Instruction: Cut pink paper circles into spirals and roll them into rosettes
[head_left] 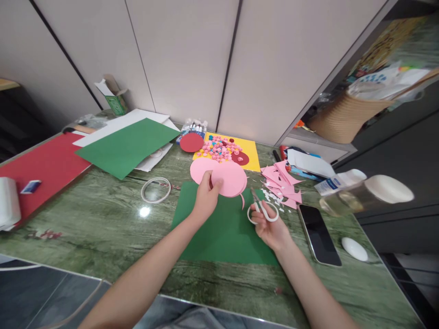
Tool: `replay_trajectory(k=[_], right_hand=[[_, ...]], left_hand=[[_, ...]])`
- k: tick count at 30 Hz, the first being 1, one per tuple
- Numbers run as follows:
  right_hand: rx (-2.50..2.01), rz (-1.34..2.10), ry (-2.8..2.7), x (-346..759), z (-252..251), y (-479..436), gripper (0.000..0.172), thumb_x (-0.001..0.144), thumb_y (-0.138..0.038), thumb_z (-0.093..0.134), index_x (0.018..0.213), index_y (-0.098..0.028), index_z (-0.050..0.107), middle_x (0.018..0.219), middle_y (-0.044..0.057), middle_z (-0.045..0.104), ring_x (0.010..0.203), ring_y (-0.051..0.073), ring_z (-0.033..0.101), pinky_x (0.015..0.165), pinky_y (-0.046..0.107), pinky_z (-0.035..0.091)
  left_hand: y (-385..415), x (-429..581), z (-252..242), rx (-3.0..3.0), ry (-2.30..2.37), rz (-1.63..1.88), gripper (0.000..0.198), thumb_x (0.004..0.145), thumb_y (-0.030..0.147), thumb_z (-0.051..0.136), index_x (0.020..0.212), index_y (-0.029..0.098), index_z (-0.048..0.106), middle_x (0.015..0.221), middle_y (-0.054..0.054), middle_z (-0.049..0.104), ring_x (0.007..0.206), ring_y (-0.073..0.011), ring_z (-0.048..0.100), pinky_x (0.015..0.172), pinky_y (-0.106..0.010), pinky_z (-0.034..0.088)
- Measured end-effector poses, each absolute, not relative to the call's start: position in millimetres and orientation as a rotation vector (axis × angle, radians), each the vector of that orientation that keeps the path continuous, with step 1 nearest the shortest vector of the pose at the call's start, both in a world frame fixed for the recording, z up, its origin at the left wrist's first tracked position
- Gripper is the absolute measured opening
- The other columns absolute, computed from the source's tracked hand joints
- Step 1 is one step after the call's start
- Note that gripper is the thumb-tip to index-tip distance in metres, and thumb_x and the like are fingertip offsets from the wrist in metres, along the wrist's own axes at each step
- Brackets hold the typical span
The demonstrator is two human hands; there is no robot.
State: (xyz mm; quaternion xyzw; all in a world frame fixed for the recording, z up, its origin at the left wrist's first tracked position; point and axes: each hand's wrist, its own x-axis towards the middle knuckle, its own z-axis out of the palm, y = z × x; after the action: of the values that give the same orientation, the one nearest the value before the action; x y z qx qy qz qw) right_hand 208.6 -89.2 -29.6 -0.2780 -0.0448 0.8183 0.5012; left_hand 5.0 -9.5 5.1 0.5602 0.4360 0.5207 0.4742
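Observation:
My left hand (206, 195) pinches a pink paper circle (230, 178) above a green paper sheet (226, 237). Another pink circle (200, 169) shows behind my fingers; whether I hold it too, I cannot tell. A thin curled pink strip (243, 201) hangs by the circle's right edge. In my right hand (269, 228) is a pair of scissors (262, 211) with white handles, fingers through the loops. Their blades point up and left, just apart from the paper. Pink paper offcuts (279, 183) and small white scraps (272, 198) lie to the right.
Pink ornaments (221, 148) and a dark red circle lie on a yellow sheet (253, 153). A red circle (191, 142) rests by markers. Green card (128, 146) and red card (51, 164) are left, near a white tape ring (155, 190). A phone (318, 234) and bottle (363, 196) stand right.

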Motion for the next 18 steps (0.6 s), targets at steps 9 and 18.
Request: replay_trajectory(k=[9,18], right_hand=[[-0.659,1.957,-0.061,201,-24,-93,0.024,0.083,-0.036,0.055,0.085,-0.013,0.056,0.054,-0.006,0.045,0.042,0.002,0.044,0.037,0.008,0.048],[-0.783,1.725,-0.232,202,-10,-89,0.028,0.079,-0.043,0.058,0.081,-0.015,0.057,0.052,-0.008,0.039,0.039,0.001,0.037,0.033,0.008,0.039]], left_hand=[[-8,7,-1,1.366,1.073,1.280,0.020,0.079,0.029,0.049,0.095,0.017,0.049,0.087,-0.001,0.052,0.080,-0.0139,0.048,0.072,-0.023,0.039],[-7,6,-1,1.379,1.072,1.287,0.020,0.079,0.029,0.049,0.095,0.017,0.049,0.086,-0.001,0.053,0.079,-0.0138,0.049,0.072,-0.023,0.039]])
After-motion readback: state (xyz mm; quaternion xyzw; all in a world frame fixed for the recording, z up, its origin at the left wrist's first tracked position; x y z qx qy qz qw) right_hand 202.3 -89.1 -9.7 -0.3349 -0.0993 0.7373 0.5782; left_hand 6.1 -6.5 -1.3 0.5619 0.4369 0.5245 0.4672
